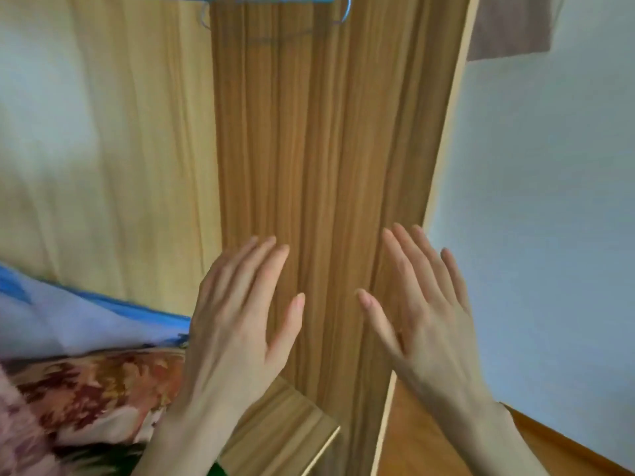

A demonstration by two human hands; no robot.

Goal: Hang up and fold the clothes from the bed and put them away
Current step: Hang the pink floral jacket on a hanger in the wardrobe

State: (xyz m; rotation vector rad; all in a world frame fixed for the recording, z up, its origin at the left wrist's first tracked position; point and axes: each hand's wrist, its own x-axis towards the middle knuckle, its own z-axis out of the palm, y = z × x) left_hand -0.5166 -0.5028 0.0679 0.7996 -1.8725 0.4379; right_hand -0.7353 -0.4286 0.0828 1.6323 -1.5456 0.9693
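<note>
My left hand point(237, 324) and my right hand point(426, 310) are both raised in front of a tall wooden wardrobe panel point(316, 159), fingers straight and spread, holding nothing. A blue wire hanger point(275, 1) hangs at the top edge of the view, above the panel, with no garment on it. At the lower left lies bedding: a pale blue sheet with a bright blue edge point(68, 321) and a floral patterned cloth point(96, 389) in red, brown and cream. A fuzzy pink fabric point(13, 441) shows at the bottom left corner.
A lighter wooden surface point(113, 149) stands to the left of the panel. A white wall point(549, 235) fills the right side, with a brown patch point(508, 25) at the top. A low wooden ledge point(285, 424) and wooden floor point(429, 451) lie below my hands.
</note>
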